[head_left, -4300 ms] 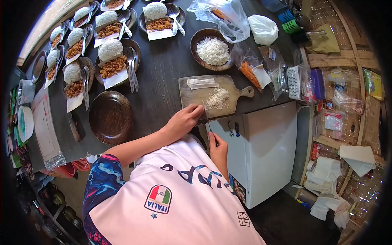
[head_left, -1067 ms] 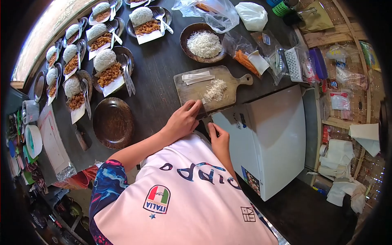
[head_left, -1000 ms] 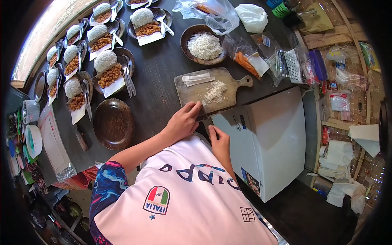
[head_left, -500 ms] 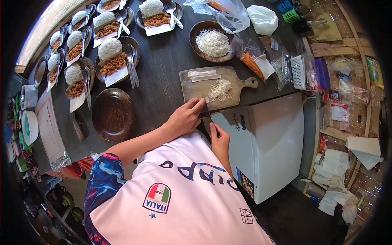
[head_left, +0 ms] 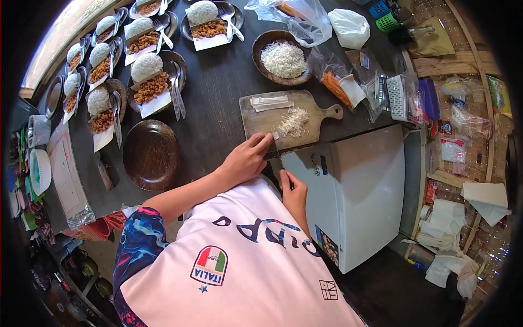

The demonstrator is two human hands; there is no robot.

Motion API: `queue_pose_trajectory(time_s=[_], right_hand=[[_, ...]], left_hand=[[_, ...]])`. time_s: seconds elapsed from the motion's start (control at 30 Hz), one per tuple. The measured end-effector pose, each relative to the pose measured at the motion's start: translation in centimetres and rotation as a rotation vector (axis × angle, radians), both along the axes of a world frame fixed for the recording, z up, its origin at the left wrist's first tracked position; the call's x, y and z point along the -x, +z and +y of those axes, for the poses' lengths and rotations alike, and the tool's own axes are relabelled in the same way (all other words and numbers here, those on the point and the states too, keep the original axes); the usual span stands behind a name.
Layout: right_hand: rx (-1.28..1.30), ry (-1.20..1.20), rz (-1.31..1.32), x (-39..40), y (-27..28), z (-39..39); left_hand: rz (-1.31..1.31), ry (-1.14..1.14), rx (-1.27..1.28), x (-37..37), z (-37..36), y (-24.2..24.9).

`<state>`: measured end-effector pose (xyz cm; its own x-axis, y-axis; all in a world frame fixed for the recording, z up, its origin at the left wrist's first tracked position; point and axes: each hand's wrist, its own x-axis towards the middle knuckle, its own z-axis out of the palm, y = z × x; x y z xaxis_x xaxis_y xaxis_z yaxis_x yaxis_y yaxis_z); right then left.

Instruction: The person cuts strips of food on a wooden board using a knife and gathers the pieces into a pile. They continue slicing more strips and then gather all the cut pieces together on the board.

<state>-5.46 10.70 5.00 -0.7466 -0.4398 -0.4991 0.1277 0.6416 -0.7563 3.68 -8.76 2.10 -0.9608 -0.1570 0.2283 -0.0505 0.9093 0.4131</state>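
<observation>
On the wooden cutting board (head_left: 256,121) lie pale strips (head_left: 271,102) and a heap of thin shreds (head_left: 293,122). My left hand (head_left: 246,158) is at the board's near left edge, its fingertips pressed together on a small pale piece (head_left: 276,135). Just right of them is a knife (head_left: 278,148), its blade at the piece. My right hand (head_left: 294,191) is closed round the knife's handle, below the board's edge. A wooden bowl (head_left: 259,56) holding a mound of white shreds (head_left: 284,59) stands beyond the board.
Plates with rice domes (head_left: 146,67), brown food, forks and spoons fill the back left. An empty brown plate (head_left: 151,155) is left of my arm. Plastic bags (head_left: 350,27) and a white basket (head_left: 399,97) stand at the right, above a white fridge (head_left: 370,191).
My right hand has moved slightly down toward my body, drawing the knife back. My left hand has barely moved.
</observation>
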Motion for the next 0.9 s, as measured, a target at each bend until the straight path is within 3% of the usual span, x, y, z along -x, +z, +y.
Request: queue_pose_trajectory(time_s=[0.1, 0.2, 0.3, 0.5, 0.9], right_hand=[[0.071, 0.039, 0.060, 0.5, -0.5, -0.8], [-0.025, 0.021, -0.040, 0.2, 0.8, -0.5], [0.022, 0.027, 0.079, 0.0, -0.8, 0.0], [0.018, -0.003, -0.042, -0.1, 0.4, 0.0], [0.107, 0.021, 0.131, -0.1, -1.4, -0.4]], left_hand=[[-0.017, -0.010, -0.014, -0.1, 0.5, 0.0], [-0.008, -0.005, -0.011, 0.0, -0.1, -0.1], [-0.010, 0.001, -0.051, -0.2, 0.0, -0.1], [0.008, -0.001, -0.037, 0.0, -0.1, 0.0], [-0.025, -0.011, -0.040, -0.1, 0.3, 0.2]])
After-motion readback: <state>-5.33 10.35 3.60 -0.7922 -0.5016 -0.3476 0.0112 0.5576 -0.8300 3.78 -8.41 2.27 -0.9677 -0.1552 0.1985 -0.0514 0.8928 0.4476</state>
